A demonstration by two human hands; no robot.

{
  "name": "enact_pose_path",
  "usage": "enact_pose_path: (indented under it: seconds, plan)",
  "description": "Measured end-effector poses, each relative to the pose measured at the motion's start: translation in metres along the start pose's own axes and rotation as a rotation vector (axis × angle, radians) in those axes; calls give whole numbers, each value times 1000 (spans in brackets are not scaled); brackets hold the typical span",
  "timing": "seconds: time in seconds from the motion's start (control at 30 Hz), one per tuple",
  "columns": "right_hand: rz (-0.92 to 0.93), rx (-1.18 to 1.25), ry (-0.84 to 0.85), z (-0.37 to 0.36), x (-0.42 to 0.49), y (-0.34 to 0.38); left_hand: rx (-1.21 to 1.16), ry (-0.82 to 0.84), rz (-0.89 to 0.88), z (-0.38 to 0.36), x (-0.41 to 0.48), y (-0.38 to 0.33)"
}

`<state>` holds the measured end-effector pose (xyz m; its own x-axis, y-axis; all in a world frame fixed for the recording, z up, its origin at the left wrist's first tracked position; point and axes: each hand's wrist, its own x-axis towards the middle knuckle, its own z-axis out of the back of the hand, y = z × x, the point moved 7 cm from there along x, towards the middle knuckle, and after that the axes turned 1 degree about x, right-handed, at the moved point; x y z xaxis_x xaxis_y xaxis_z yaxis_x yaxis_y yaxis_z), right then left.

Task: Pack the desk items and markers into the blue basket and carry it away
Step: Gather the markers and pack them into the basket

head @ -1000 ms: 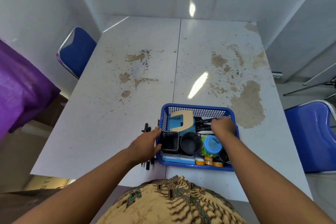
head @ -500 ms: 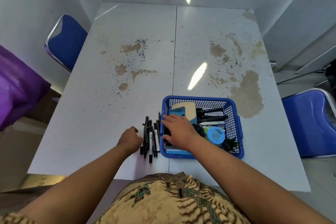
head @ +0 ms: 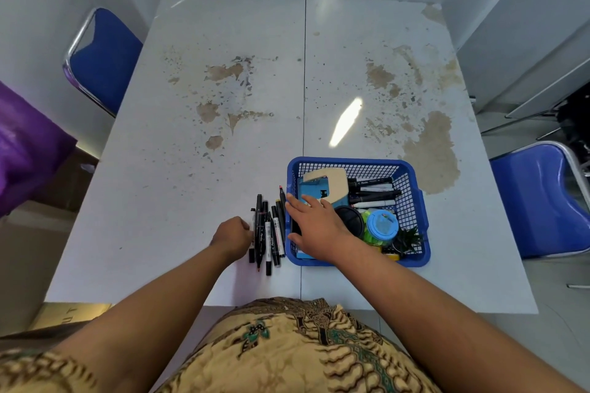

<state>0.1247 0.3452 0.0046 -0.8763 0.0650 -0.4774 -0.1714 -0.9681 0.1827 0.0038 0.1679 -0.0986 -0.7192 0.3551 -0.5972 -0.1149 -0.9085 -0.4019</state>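
Right hand reaches leftward over the near-left corner of the blue basket. Its fingers are straight and slightly spread, it holds nothing, and the fingertips lie past the rim toward the loose markers. Left hand sits on the worktop at the left edge of that marker group, its fingers curled against the leftmost barrels. Whether it actually grips one cannot be told.

The loose markers are slim black cylinders, some with white label bands, lying roughly parallel and pointing far to near, just left of the basket. The basket is a rectangular moulded plastic tub with open grid walls and a smooth rolled rim, standing near the worktop's near edge, right of its centre seam.

Inside the basket:
- a tan, flat, hook-shaped piece lies over a light blue box
- more black markers are stacked crosswise along the far right
- a round black cup stands beside a jar with a blue lid
- a small spiky green plant fills the near-right corner

The worktop is glossy white, blotched with brown patches where the surface has flaked. Blue padded chairs with chrome tube frames stand at the left and right.
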Motion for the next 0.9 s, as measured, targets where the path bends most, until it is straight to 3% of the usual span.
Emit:
enact_pose_path:
  seconds: [0.27,0.47,0.63,0.7,0.8,0.9]
  plan:
    - [-26,15,31,-1,-3,4,150,21,-48,0,-7,5]
    - [-22,31,45,-2,-3,3,-48,-65,8,19,-18,27]
    - [-11,94,-34,2,-3,0,-311,-177,-84,50,-38,3]
    - [-25,226,-133,9,-4,-4,-357,-192,-169,59,-48,-22]
    - [-157,660,-339,21,-9,-15,-393,-169,-327,65,-65,-67]
    - [-281,984,-363,28,-13,-26,-397,-101,-462,58,-80,-108]
